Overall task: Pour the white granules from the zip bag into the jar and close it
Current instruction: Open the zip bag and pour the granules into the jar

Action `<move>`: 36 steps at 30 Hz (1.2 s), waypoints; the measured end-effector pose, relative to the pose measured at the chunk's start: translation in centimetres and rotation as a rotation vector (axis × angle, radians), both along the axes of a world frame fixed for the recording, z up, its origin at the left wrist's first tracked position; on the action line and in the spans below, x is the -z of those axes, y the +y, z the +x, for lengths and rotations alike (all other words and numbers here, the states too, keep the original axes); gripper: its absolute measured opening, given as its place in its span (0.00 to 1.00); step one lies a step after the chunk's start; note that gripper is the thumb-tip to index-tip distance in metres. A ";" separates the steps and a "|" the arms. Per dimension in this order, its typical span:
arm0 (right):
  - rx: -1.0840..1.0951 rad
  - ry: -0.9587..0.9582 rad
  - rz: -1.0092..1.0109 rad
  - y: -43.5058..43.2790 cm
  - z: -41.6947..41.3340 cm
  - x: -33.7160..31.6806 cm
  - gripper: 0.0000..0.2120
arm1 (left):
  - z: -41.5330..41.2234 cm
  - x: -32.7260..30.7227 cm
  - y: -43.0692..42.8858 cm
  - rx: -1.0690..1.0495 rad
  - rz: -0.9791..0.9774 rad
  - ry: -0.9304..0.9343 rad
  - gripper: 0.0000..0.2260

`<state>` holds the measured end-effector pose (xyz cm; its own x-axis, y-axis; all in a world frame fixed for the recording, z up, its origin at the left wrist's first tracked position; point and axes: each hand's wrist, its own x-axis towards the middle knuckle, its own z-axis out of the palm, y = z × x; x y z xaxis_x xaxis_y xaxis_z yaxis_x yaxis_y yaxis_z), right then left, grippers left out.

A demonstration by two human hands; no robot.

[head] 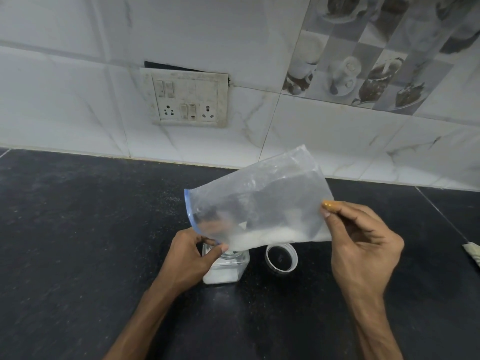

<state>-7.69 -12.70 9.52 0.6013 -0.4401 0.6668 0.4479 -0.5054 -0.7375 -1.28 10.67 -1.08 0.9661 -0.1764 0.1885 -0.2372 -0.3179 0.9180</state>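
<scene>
Left hand: at 6 o'clock of the view, fingers curled, thumb and fingertips pinching the low corner of the mouth of the zip bag, right over the opening of the jar. Right hand: at 4 o'clock, held higher, thumb and forefinger pinching the bag's closed end, the other fingers loosely bent below. Zip bag: clear plastic with a blue zip strip along the mouth, held in the air between both hands, tilted so the mouth is low at 8 o'clock and the closed end high at 2 o'clock. White granules: a band along the bag's lowest fold, reaching toward the mouth; a second white layer in the bottom of the jar. Whether any are falling cannot be told. Jar: clear, square-bodied, upright on the desk, uncapped, under the bag's mouth, at 3 o'clock of the left hand. Lid: white ring-shaped cap, open side up on the desk, at 3 o'clock of the jar, near but apart. Desk: dark speckled stone. Pale object: at the 3 o'clock edge, cut off, kind unclear. Switch plate: grimy white, on the wall at 11 o'clock. Wall tiles: white marbled, with picture-printed tiles at 1 o'clock.
</scene>
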 end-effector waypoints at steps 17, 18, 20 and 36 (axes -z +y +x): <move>-0.008 -0.036 0.046 0.0 0.4 0.1 0.13 | 0.0 0.1 0.0 0.003 -0.008 -0.016 0.07; -0.011 -0.031 0.036 0.0 0.3 0.1 0.13 | 0.0 0.0 0.0 0.001 -0.009 -0.012 0.10; -0.009 -0.028 0.026 0.0 0.3 0.2 0.12 | 0.0 -0.1 0.0 0.008 -0.007 -0.017 0.12; 0.008 -0.041 0.040 0.3 0.4 0.3 0.11 | -0.1 -0.2 0.0 0.004 -0.009 -0.041 0.13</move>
